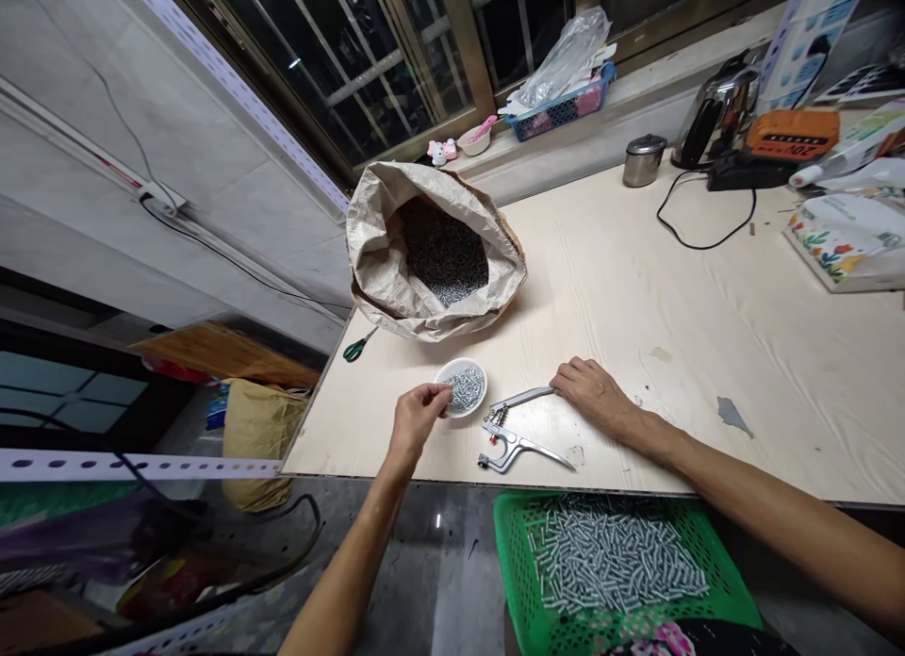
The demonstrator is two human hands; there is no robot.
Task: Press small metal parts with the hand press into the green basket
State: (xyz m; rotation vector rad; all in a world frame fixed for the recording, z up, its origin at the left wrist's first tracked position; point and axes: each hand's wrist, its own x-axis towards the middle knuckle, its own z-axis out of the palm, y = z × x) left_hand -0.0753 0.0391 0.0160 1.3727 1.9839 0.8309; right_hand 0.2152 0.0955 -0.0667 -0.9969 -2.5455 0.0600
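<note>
I judge that the relation that matters runs sideways across the pale wood-grain surface [679,336]: the silver metal hand pliers with a coil spring and a small red tip [519,444] lie flat between my two hands, with their long axis roughly left to right. Their curved head points toward my left hand [416,413], and their two handles fan apart toward my right hand [592,392], the upper one reaching it. The right hand is the nearer, its fingers bent at that handle's end and touching it; how tightly this grip closes I cannot tell. My left grip is a closed pinch of thumb and fingers at the near-left rim of the small round white bowl [463,363] of tiny silver metal pieces [468,389]; whether one sits between the fingertips I cannot tell. The bowl stands just beyond the pliers' head, to its left, so the gap from pinch to head is short and runs rightward and slightly toward me.
</note>
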